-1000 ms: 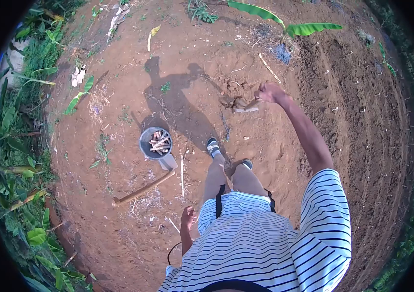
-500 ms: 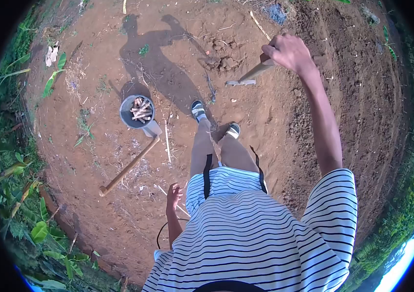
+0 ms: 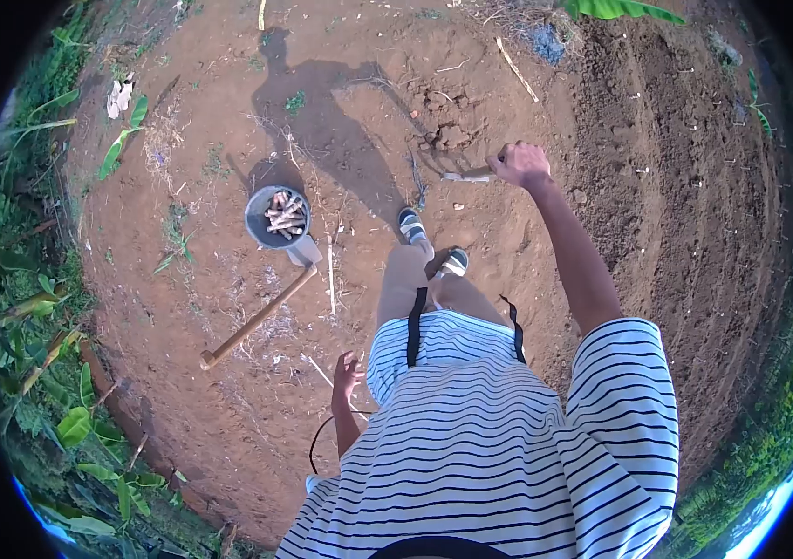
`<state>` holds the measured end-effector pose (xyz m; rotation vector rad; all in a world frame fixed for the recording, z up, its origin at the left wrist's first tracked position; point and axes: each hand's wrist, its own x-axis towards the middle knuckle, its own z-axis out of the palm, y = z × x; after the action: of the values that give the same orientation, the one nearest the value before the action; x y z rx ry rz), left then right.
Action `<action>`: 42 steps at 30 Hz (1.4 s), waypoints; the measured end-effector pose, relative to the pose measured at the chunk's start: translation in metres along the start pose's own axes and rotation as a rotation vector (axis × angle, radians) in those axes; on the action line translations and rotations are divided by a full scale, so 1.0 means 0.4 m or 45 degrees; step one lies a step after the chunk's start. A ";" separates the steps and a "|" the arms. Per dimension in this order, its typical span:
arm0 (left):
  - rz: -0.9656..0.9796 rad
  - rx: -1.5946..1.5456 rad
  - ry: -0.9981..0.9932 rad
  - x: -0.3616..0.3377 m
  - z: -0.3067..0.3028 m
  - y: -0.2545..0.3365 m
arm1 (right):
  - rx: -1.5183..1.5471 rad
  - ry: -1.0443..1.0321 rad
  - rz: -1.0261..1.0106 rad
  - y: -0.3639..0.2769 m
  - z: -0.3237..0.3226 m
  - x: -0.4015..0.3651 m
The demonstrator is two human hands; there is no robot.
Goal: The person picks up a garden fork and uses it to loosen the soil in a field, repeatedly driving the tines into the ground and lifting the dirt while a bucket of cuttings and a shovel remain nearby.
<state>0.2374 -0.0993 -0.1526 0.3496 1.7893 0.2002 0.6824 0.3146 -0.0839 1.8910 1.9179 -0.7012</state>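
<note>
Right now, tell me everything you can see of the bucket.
The bucket is round and grey; whether it is plastic or metal I cannot tell. It stands upright on bare red soil, left of the person's feet. Inside is a heap of short pale sticks. A wooden-handled hoe lies with its blade at the near side; contact is unclear.

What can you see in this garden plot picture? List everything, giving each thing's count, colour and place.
bucket: one, grey, on the soil left of the feet
cut sticks: several, pale, inside the bucket
long hoe: one, wooden handle, lying beside the bucket
short hoe: one, metal blade, in the right hand
banana leaf: one, green, top edge
sandals: two, dark, on the feet
left hand: open, empty, at the side
right hand: grip shut on the short hoe
</note>
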 end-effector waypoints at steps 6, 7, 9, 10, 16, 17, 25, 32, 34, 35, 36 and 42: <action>0.353 0.126 -0.081 0.119 -0.001 -0.009 | -0.032 0.096 0.064 0.001 0.015 0.011; 0.232 0.227 -0.101 0.093 -0.004 0.096 | -0.044 0.128 0.062 0.013 0.028 0.027; 0.157 0.130 -0.042 0.077 -0.025 0.190 | -0.043 0.086 0.070 0.004 0.022 0.018; 0.090 0.035 0.012 0.079 -0.032 0.216 | -0.043 0.076 0.067 -0.001 0.021 0.010; 0.178 0.034 -0.003 0.126 -0.103 0.303 | -0.012 0.183 0.046 0.005 0.091 -0.051; 0.184 0.012 0.004 0.136 -0.105 0.309 | -0.001 0.174 0.054 -0.002 0.097 -0.057; 0.090 0.109 -0.075 0.147 -0.017 0.344 | 0.072 0.088 0.015 -0.029 0.164 -0.154; 0.050 0.212 -0.118 0.163 0.040 0.445 | 0.206 0.043 -0.026 -0.006 0.106 -0.139; 0.054 0.208 -0.130 0.174 0.052 0.501 | 0.256 -0.023 0.004 0.011 0.066 -0.112; 0.000 0.229 -0.113 0.184 0.053 0.529 | 0.155 0.095 -0.039 0.038 0.078 -0.097; -0.048 0.243 -0.095 0.202 0.073 0.563 | 0.149 0.098 -0.044 0.066 0.068 -0.059; 0.206 0.119 -0.151 0.304 0.129 0.655 | 0.220 0.086 -0.101 0.094 0.046 -0.002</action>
<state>0.2952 0.1856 -0.1930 0.5631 1.6573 0.2062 0.7181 0.3026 -0.1023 1.9717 2.0425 -0.8634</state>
